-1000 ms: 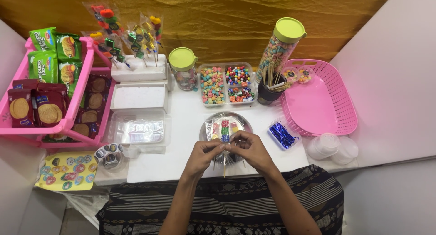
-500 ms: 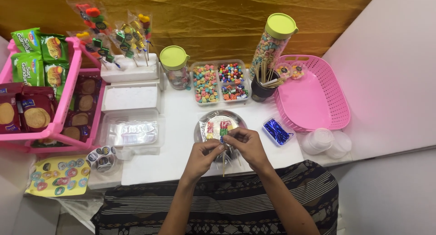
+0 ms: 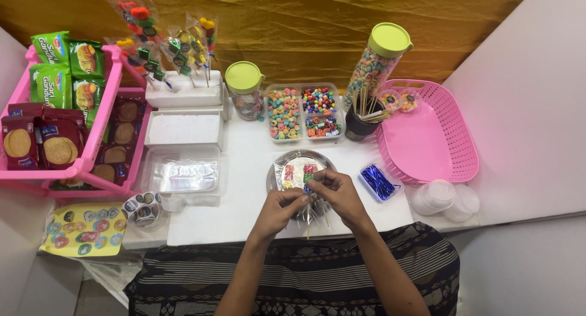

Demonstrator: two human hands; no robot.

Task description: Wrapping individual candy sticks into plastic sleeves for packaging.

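Hands (image 3: pixel 308 197) pinched together over candy skewer (image 3: pixel 305 175)

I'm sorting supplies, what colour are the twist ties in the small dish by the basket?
Shiny blue twist ties, seen in the head view.

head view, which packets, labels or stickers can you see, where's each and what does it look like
Green snack packets: top of the pink rack, far left, flat pouches.
Dark red biscuit packs: rack front, round biscuits pictured.
Sticker sheet: near left table edge, yellow with round coloured stickers.
Sticker roll: beside the sheet, small round labels.
Clear wrapper: by both hands, over sweets on a stick.
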